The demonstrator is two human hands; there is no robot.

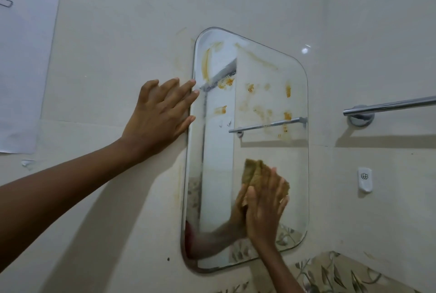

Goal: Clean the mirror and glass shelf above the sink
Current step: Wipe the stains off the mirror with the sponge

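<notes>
A rounded, frameless mirror [259,151] hangs on the cream tiled wall. Orange-brown smears and blotches cover its upper half. My left hand [160,115] lies flat on the wall at the mirror's left edge, fingers spread, fingertips touching the rim. My right hand [265,207] presses a yellowish cloth [253,172] against the lower middle of the glass; the cloth sticks out above my fingers. The hand and cloth are reflected beside it. No glass shelf or sink is in view.
A chrome towel bar [389,106] is fixed to the right wall and reflected in the mirror. A small white wall hook [365,179] sits below it. A white sheet of paper [23,57] hangs at the left. Floral-patterned tiles [330,274] run along the bottom right.
</notes>
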